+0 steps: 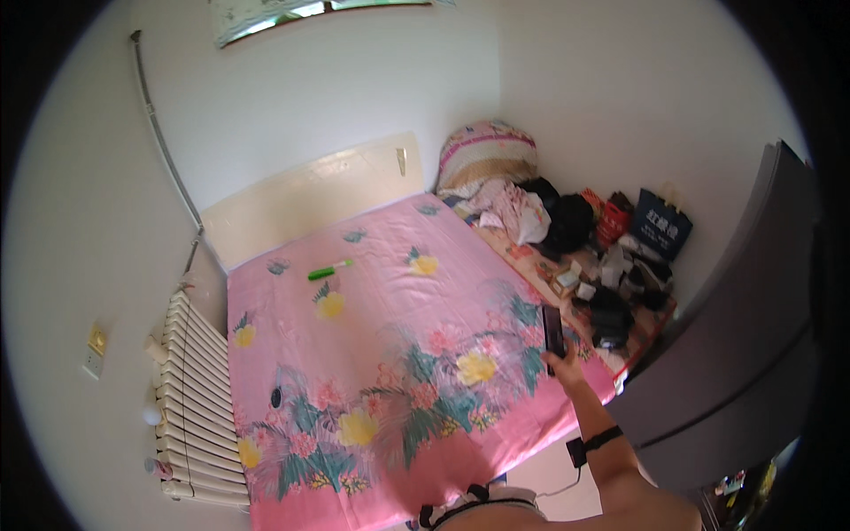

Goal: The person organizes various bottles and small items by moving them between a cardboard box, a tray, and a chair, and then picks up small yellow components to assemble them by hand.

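Observation:
My right hand is closed around the lower end of a dark smartphone, held above the right edge of the bed. A black strap with a small box and a cable is on that forearm. My left hand is out of view. Before me lies a pink floral bedsheet spread over the bed. On its upper left part rests a green bed brush with a pale handle. A small dark oval object, possibly a hairbrush, lies near the left edge.
A white radiator stands left of the bed, a cream headboard at its far end. To the right are piled clothes, a dark blue paper bag, a red bag and small boxes. A tall grey refrigerator stands nearer on the right.

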Action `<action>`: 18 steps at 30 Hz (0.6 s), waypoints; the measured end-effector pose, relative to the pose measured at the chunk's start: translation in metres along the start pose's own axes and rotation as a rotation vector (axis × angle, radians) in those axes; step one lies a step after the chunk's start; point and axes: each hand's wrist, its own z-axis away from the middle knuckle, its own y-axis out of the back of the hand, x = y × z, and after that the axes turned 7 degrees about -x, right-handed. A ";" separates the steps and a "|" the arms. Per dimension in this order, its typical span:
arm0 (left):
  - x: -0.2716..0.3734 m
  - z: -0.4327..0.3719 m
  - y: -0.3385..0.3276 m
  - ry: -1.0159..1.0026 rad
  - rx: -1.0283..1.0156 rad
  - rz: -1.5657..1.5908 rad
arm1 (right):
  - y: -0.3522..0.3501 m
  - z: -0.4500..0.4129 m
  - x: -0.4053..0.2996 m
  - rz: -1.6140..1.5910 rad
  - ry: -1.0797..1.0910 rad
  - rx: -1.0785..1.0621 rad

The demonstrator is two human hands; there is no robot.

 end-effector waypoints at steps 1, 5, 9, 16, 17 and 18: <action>-0.006 0.003 0.001 0.010 -0.001 0.009 | 0.001 0.009 -0.017 -0.097 -0.013 -0.027; -0.007 -0.001 -0.003 0.042 -0.026 0.034 | 0.008 0.021 -0.041 -0.043 -0.001 0.079; -0.015 0.002 -0.004 0.084 -0.030 0.063 | 0.004 0.024 -0.033 0.067 0.167 0.074; -0.037 0.022 0.009 0.080 -0.038 0.092 | -0.008 0.037 -0.045 0.011 0.194 0.056; -0.042 0.027 0.012 0.072 -0.042 0.097 | -0.012 0.037 -0.048 0.037 0.211 0.062; -0.045 0.032 0.016 0.059 -0.048 0.098 | -0.014 0.037 -0.049 0.036 0.206 0.066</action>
